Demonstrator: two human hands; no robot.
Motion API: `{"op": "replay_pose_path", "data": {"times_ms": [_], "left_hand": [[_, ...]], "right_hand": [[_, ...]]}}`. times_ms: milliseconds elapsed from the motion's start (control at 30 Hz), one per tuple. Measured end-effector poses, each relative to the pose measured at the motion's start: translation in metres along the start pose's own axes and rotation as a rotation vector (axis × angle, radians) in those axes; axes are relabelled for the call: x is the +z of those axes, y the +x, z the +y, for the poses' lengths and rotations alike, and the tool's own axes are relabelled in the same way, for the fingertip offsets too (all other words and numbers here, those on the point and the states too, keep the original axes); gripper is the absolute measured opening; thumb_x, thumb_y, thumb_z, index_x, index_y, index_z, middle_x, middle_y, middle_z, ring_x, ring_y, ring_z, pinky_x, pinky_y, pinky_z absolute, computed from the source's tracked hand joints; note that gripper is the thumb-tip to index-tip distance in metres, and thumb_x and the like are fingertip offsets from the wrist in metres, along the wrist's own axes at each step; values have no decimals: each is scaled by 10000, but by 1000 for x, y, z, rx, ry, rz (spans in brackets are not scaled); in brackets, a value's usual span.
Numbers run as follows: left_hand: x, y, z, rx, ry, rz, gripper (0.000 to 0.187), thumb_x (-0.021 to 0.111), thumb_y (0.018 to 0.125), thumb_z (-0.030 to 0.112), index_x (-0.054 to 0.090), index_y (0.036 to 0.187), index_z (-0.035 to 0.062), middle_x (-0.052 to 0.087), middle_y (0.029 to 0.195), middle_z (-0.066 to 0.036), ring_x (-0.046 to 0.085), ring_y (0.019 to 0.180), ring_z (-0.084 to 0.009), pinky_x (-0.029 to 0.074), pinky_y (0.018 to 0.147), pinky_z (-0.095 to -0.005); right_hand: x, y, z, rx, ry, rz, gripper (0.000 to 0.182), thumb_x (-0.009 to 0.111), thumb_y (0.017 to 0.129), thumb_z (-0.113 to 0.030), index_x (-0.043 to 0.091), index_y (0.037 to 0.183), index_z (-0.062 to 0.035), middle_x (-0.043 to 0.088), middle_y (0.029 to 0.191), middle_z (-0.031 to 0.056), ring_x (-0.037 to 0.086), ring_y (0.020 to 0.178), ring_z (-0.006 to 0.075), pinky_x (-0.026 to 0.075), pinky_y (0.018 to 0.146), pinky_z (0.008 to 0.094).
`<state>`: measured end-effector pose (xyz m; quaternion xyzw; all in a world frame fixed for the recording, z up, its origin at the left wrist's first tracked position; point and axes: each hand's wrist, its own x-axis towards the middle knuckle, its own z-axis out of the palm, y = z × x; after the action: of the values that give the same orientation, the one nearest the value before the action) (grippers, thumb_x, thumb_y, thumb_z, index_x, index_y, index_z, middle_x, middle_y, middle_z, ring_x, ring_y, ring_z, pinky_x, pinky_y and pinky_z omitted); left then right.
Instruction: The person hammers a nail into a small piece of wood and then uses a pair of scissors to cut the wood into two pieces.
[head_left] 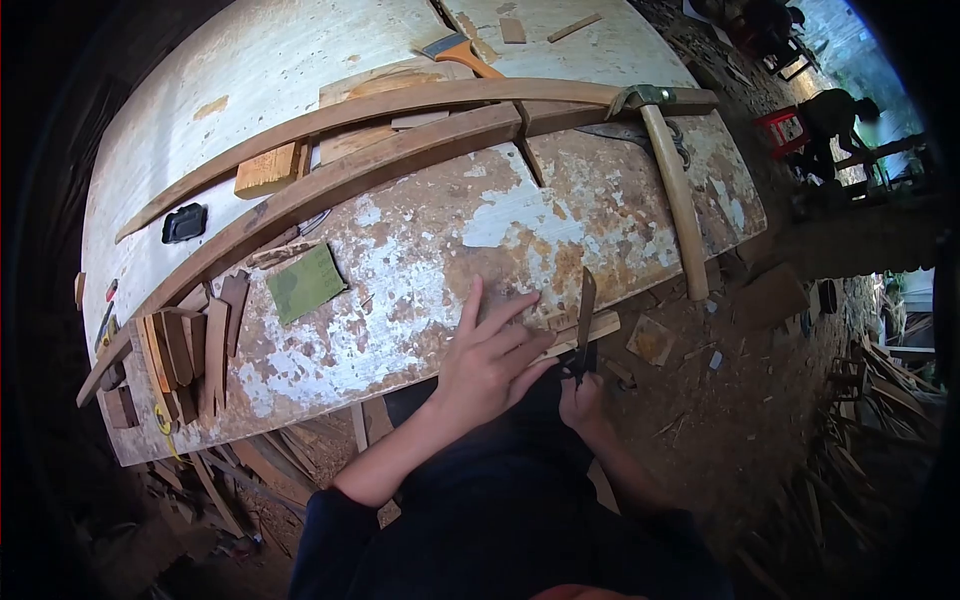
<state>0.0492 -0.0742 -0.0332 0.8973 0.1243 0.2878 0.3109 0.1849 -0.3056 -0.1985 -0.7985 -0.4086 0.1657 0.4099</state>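
My left hand (490,362) is over the front edge of the worn workbench (400,300). Its thumb and index finger close around the near end of a pale strip of wood (603,325), while the other fingers spread over the bench top. My right hand (583,400), just off the edge, grips the dark handle of a knife (586,310). The knife's blade points up and away from me, crossing the strip. How firmly the left hand pinches the strip is partly hidden by its fingers.
Long curved wooden pieces (400,165) span the bench. A hammer (675,190) lies at right, a paintbrush (458,52) at the back. Green sandpaper (306,284), a black tray (185,223) and wood blocks (172,350) are at left. A person (838,125) is bent over in the background.
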Motion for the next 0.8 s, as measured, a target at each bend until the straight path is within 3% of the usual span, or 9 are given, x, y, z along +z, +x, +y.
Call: {"op": "replay_pose_path", "data": {"times_ms": [67, 167, 267, 367, 467, 567, 800], "left_hand": [[3, -7, 2, 15, 2, -19, 287, 926, 828, 174, 860, 1100, 112, 750, 992, 0, 670, 1390, -285, 245, 1313, -731], [15, -14, -5, 143, 114, -33, 261, 914, 847, 153, 858, 1099, 109, 749, 1014, -2, 685, 1370, -285, 272, 1309, -715], [21, -20, -13, 225, 121, 35, 264, 916, 845, 143, 861, 1102, 119, 762, 1018, 12, 703, 1342, -275, 292, 1311, -692], [10, -20, -15, 225, 99, 144, 286, 929, 828, 149, 862, 1106, 124, 775, 1022, 21, 732, 1268, -255, 331, 1296, -662], [12, -20, -11, 104, 109, 194, 319, 946, 804, 160, 864, 1111, 126, 784, 1024, 22, 736, 1183, -237, 363, 1276, -616], [9, -15, -6, 43, 122, 183, 341, 958, 785, 185, 864, 1107, 127, 782, 1024, 22, 714, 1127, -237, 392, 1239, -567], [2, -9, -4, -13, 89, 161, 341, 962, 772, 215, 863, 1087, 128, 772, 1005, 19, 684, 1134, -254, 406, 1198, -547]], "right_hand": [[-6, 1, -19, 77, -9, -25, 157, 660, 948, -86, 724, 1019, 38, 741, 911, 266, 708, 861, 527, 554, 801, 581], [7, -15, 19, -40, -16, -57, 154, 659, 952, -83, 725, 1021, 38, 743, 919, 265, 710, 866, 527, 553, 808, 588], [17, -6, 14, -123, 43, 24, 163, 656, 958, -77, 719, 1044, 47, 745, 923, 268, 715, 881, 526, 555, 817, 593], [1, -5, -26, -32, 67, 10, 196, 654, 966, -76, 711, 1094, 61, 746, 928, 271, 719, 892, 526, 559, 816, 587], [-9, 8, -53, 93, 90, -47, 224, 649, 970, -71, 700, 1136, 69, 747, 924, 271, 726, 896, 523, 566, 823, 579], [-5, 9, -41, 84, 59, -42, 216, 643, 975, -71, 697, 1126, 73, 745, 913, 270, 727, 891, 527, 572, 811, 575], [4, -7, 2, 54, 23, -23, 178, 646, 977, -86, 706, 1064, 57, 742, 912, 286, 721, 891, 535, 566, 813, 582]]}}
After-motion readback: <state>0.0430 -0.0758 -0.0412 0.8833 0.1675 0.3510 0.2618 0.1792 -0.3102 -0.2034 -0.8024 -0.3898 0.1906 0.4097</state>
